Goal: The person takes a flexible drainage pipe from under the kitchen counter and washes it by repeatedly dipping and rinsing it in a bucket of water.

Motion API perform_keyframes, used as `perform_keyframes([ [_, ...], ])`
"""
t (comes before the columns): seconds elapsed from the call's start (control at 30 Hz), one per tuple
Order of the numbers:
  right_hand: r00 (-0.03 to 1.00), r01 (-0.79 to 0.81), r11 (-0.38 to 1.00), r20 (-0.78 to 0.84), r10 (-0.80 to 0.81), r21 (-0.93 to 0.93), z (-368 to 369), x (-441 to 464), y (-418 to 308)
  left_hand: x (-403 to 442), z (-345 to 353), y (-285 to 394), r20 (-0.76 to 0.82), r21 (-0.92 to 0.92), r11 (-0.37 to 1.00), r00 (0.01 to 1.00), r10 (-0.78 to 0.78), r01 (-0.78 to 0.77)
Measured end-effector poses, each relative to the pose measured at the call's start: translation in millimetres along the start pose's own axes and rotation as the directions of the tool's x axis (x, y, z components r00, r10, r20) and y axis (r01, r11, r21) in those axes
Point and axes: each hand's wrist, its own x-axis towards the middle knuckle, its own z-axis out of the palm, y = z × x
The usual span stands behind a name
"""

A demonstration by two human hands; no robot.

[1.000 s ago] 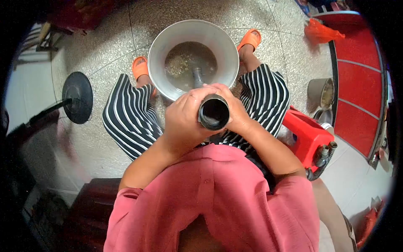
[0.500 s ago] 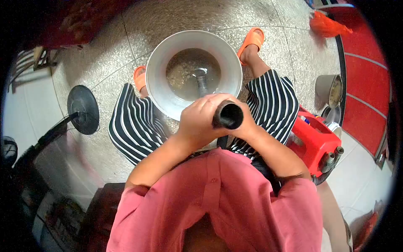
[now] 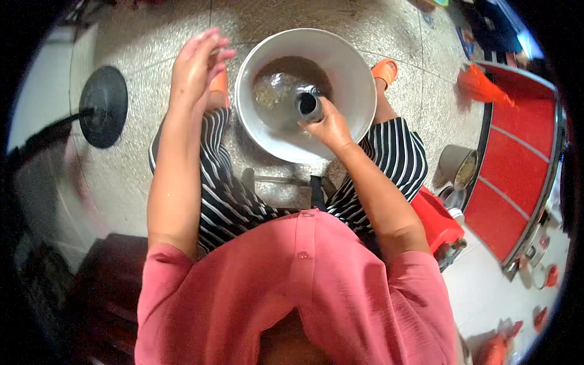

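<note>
Currently, dark tube (image 3: 312,109) sits just above centre of the frame, over the pale metal pot (image 3: 359,100), its open mouth toward the camera. Right hand (image 3: 331,126) grips it from the right side, fingers and thumb closed around the wall; far fingertips hidden. Whether the tube's lower end touches the murky water (image 3: 271,112) cannot be told. Bits of pale matter lie in that water, left of the tube.

Left hand (image 3: 196,67) raised at upper left of the frame, left of the pot and apart from it; fingers loosely bent, slightly apart. Pot on speckled floor (image 3: 152,79), between striped trouser legs. Orange sandal (image 3: 384,72) by its right rim. Black disc (image 3: 103,106) far left; red stool (image 3: 435,222) lower right; orange-red bag (image 3: 483,87) upper right.
</note>
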Motion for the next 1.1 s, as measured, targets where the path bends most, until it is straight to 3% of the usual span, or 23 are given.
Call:
perform_keyframes([
  [0.03, 0.998, -0.056, 0.992, 0.039, 0.052, 0.111, 1.0, 6.4, -4.0, 2.2, -1.1, 1.7, 0.028, -0.008, 0.999, 0.999, 0.031, -0.031],
  [0.13, 0.989, -0.098, 0.979, -0.091, 0.115, 0.177, 6.8, 24.9, 13.8, 7.6, -2.0, 3.1, 0.057, 0.091, 0.986, 0.989, 0.135, -0.14],
  [0.2, 0.952, -0.286, 0.921, -0.027, 0.304, 0.263, -3.0, 38.0, 29.3, 14.4, -3.5, -2.4, 0.038, -0.027, 0.996, 0.996, 0.081, -0.08],
  [0.27, 0.91, -0.398, 0.858, 0.018, 0.415, 0.325, -32.7, 32.5, -6.7, 12.6, -2.7, -1.9, 0.052, -0.085, 0.994, 0.996, 0.069, -0.064],
  [0.4, 0.998, 0.025, 0.931, -0.068, 0.0, 0.364, -43.0, -10.4, 17.6, 10.6, -4.4, 0.3, 0.112, -0.089, 0.984, 0.98, 0.164, -0.155],
  [0.53, 0.971, -0.121, 0.812, -0.101, 0.216, 0.571, -69.3, -52.6, -21.5, 8.8, 1.6, 4.4, 0.11, -0.094, 0.989, 0.986, 0.122, -0.111],
  [0.57, 0.962, -0.084, 0.761, -0.145, 0.229, 0.643, -77.9, -56.2, -33.9, 7.4, 2.5, 3.4, 0.116, -0.108, 0.989, 0.987, 0.11, -0.098],
  [0.7, 0.966, -0.039, 0.806, -0.184, 0.182, 0.591, -107.4, -56.6, -66.4, 15.0, 9.4, -5.1, 0.142, -0.031, 0.993, 0.983, 0.118, -0.114],
  [0.8, 0.936, -0.287, 0.836, -0.049, 0.349, 0.467, -121.8, -37.1, -78.9, 18.2, 12.2, -13.6, 0.145, 0.017, 0.993, 0.983, 0.114, -0.118],
  [0.87, 0.91, -0.163, 0.832, -0.245, 0.335, 0.53, -125.2, -25.5, -79.8, 19.8, 12.1, -10.2, 0.136, 0.02, 0.997, 0.988, 0.074, -0.078],
  [0.93, 0.944, -0.087, 0.824, -0.218, 0.248, 0.56, -134.4, -23.0, -95.1, 16.4, 10.2, -14.0, 0.107, 0.064, 0.995, 0.992, 0.063, -0.07],
  [1.0, 0.91, -0.302, 0.849, -0.134, 0.392, 0.433, -132.1, -17.2, -87.1, 19.9, 11.7, -13.6, 0.131, 0.039, 0.994, 0.986, 0.099, -0.105],
  [1.1, 0.898, -0.145, 0.844, -0.289, 0.331, 0.516, -139.7, -11.1, -99.9, 17.9, 11.9, -5.8, 0.081, 0.044, 0.999, 0.997, 0.013, -0.016],
])
